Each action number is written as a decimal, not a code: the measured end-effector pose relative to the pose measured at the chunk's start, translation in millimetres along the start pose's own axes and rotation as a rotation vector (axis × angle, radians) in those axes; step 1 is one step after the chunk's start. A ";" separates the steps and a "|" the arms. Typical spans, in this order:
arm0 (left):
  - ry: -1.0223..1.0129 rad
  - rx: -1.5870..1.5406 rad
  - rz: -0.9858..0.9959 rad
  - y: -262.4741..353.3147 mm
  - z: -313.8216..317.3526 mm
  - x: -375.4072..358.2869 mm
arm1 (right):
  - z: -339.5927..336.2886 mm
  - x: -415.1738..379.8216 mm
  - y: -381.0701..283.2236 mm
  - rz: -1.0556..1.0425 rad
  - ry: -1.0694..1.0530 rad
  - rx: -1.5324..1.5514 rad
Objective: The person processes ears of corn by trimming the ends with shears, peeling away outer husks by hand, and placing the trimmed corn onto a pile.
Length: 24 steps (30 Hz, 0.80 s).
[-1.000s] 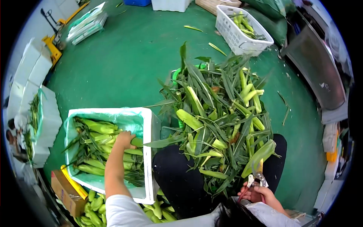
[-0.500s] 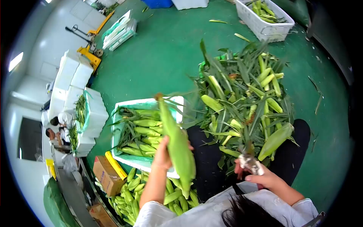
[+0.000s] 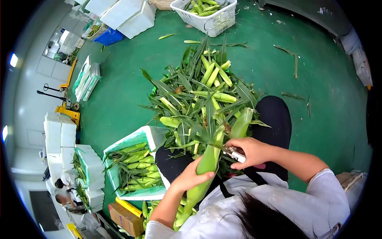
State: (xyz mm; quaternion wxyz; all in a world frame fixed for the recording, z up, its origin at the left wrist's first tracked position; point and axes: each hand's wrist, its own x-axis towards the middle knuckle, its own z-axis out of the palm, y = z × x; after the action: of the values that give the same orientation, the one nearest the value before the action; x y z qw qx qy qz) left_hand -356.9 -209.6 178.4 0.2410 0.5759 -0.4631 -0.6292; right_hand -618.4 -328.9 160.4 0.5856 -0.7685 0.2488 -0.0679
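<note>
Sitting over a green floor [image 3: 127, 83], the person's left hand [image 3: 191, 178] grips a corn ear [image 3: 205, 167]. Right hand [image 3: 252, 151] clasps shears [image 3: 232, 152] against it. White foam boxes [image 3: 59, 135] line the wall.

The shears [image 3: 232, 151] were mostly hidden inside the right hand [image 3: 250, 152], their blades lost among leaves (open or shut, unclear). The cob's [image 3: 203, 171] lower end vanished behind the person's white sleeve.

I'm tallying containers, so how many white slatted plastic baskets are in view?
1. The white slatted plastic basket sits at the top on the green floor, holding green corn. Others may lie outside the frame; the white foam boxes are not baskets.
</note>
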 end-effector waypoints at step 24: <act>0.015 -0.762 -0.047 -15.9 -14.7 13.5 | 33.2 -34.8 17.9 0.008 0.313 1.303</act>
State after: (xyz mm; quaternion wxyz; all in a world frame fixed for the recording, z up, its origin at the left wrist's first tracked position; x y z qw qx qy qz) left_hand -342.3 -218.1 159.3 0.4265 0.4602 -0.1810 -0.7574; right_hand -640.8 -287.5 140.1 0.8872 -0.2380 0.2418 -0.3125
